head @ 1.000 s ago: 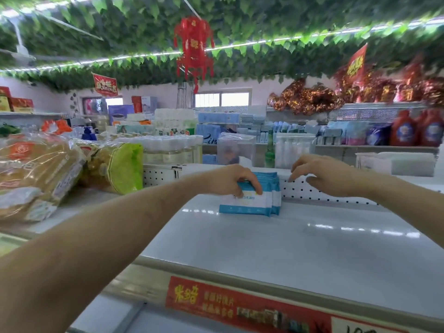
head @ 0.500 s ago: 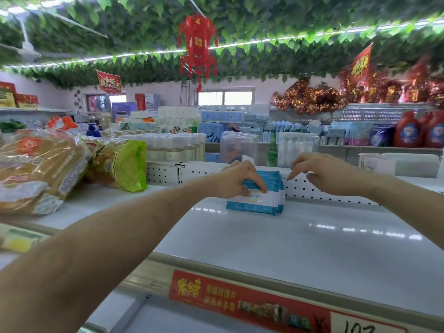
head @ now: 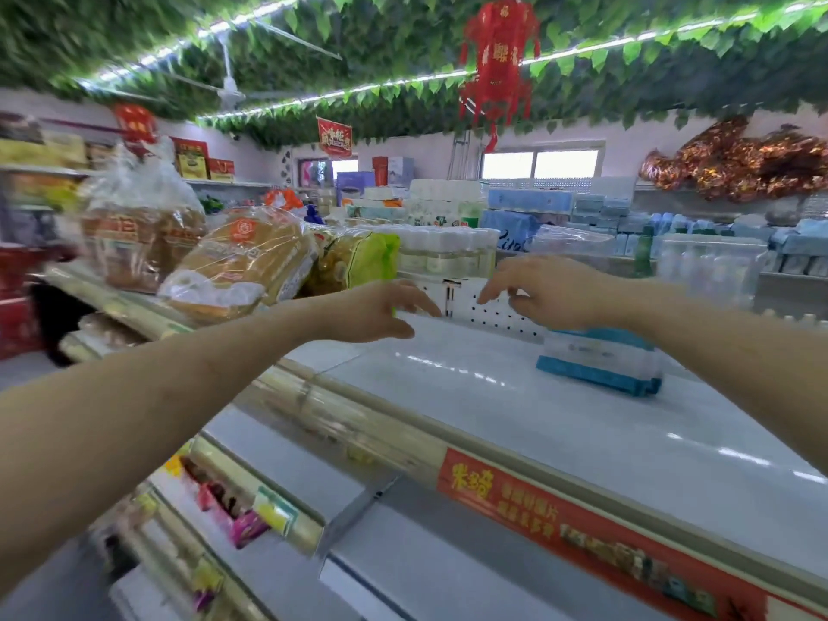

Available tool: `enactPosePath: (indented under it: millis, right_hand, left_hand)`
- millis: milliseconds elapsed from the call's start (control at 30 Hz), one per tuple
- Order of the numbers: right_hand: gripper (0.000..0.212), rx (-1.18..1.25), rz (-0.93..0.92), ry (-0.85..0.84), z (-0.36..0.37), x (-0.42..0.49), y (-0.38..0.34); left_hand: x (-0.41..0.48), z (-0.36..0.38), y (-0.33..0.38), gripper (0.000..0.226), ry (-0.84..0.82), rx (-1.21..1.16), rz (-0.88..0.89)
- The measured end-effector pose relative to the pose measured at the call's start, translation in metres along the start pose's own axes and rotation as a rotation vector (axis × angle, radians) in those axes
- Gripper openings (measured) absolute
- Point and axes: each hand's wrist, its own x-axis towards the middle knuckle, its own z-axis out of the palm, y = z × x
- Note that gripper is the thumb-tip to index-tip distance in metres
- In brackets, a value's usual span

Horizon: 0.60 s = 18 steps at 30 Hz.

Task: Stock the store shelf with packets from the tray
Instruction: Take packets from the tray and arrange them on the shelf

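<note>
Bare shelf (head: 515, 423) ahead; packets (head: 598, 363) right, bread bags (head: 242, 266) left, perforated back panel (head: 502, 313) behind.

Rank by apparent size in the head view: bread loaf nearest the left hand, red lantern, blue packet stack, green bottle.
1. Bread loaf
2. red lantern and blue packet stack, too alike to rank
3. green bottle, smallest

shelf (head: 515, 410): smooth, glossy white surface, perforated metal back panel
packets (head: 598, 367): glossy plastic wrap
bread bags (head: 242, 266): clear, shiny plastic
</note>
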Motion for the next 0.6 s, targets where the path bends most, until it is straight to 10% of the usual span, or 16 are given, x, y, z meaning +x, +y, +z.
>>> enactPosePath:
  millis: [600]
  right_hand:
    - [0.038,0.405,-0.756,-0.278,0.124,0.12,-0.346]
  left_hand:
    - [-0.399,0.035,-0.041,0.038,0.399,-0.105,-0.75]
